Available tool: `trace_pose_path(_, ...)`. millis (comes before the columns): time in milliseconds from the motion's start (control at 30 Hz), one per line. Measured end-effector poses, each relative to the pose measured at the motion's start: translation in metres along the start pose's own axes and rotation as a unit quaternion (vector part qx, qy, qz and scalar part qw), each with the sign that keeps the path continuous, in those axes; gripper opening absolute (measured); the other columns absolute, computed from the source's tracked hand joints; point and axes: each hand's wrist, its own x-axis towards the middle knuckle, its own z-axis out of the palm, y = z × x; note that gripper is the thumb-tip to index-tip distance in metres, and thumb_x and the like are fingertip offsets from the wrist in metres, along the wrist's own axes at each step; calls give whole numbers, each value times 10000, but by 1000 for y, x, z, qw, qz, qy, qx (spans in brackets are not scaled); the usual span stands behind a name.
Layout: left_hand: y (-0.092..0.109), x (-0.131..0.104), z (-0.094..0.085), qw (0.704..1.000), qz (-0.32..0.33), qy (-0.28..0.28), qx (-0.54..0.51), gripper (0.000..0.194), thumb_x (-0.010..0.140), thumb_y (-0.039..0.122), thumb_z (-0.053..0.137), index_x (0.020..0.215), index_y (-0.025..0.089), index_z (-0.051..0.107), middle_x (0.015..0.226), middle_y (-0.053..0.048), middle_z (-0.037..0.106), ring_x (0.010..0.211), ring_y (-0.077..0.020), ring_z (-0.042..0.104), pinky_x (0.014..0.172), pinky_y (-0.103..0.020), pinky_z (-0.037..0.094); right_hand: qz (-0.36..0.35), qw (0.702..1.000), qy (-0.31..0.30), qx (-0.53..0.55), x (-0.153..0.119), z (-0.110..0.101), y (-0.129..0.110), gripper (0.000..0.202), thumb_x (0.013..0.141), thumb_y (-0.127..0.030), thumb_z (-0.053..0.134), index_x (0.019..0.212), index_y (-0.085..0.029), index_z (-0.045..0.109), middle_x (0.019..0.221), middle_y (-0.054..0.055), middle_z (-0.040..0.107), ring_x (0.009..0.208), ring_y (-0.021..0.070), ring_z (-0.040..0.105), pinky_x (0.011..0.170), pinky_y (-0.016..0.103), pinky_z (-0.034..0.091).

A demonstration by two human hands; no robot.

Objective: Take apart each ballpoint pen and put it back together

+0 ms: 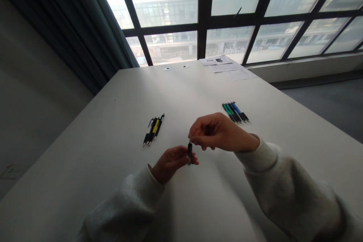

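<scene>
Sleeved hands (172, 160) (217, 132) hold a pen (190, 151), table edges (297, 105) distant.

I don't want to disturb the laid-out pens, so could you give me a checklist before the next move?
1. Left hand gripping the slim black pen: ok.
2. Right hand pinching that pen's upper end: ok.
3. Pen held roughly upright: ok.
4. Both hands apart from the black, white and yellow pens on the flat white table: ok.
5. Right hand clear of the green and blue pens: cannot tell; they look close.
6. Pen's tip secure: cannot tell; too small.
</scene>
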Motion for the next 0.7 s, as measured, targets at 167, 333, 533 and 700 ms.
trace_pose_path(167,-1,0,-1,1000,1,0,4,191,835,272,748,970,139,739,891,-90,740,855,-229,723,839,-387,537,21,997,-55,-56,-1,-3,-3,222,830,-297,735,969,-126,707,644,-20,649,548,70,574,514,168,457)
trace_pose_path(333,-1,-1,-1,1000,4,-1,11,182,835,268,748,965,141,732,875,-82,742,842,-222,723,836,-378,529,62,974,-27,-215,-1,-25,6,357,805,-350,743,1095,-146,697,762,17,694,621,111,621,583,212,486)
trace_pose_path(533,1,-3,3,1000,9,-2,20,177,835,262,746,951,129,727,877,-94,741,849,-225,717,843,-375,525,198,870,-53,-448,3,-41,39,446,634,-249,844,1062,-181,740,890,56,748,763,179,682,677,243,494)
trace_pose_path(700,3,-3,7,1000,5,1,24,190,831,276,748,948,128,723,876,-98,740,839,-232,717,837,-383,529,197,866,-58,-456,5,-38,56,268,661,-147,778,929,-158,775,851,70,754,714,177,660,675,257,476)
